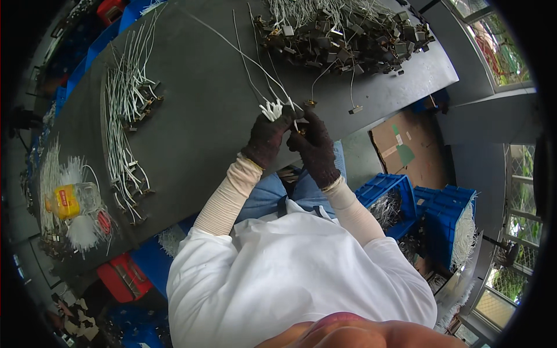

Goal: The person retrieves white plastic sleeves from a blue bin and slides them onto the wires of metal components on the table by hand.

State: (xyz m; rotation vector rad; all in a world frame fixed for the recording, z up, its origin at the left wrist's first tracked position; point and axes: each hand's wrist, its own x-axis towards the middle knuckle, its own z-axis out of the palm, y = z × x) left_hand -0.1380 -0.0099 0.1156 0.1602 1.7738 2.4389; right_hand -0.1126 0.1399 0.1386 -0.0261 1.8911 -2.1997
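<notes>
Both my hands wear dark knitted gloves and meet over the table's near edge. My left hand (267,138) is closed round a bunch of short white sleeves (271,110), whose ends stick up above the fingers. Just right of it, my right hand (316,149) is closed, with finger and thumb at a thin white wire with a small brass-coloured end (301,132). The fingertips partly hide that end. Long white wires (255,62) run from the hands across the tabletop. Another brass-coloured piece (311,102) shows beside my right fingertips.
A heap of wired metal parts (348,40) covers the far right of the dark table (191,87). Wire bundles (125,127) lie at left, near a clear bottle with a yellow label (72,200). Blue crates (444,226) stand right; a red container (123,277) sits lower left.
</notes>
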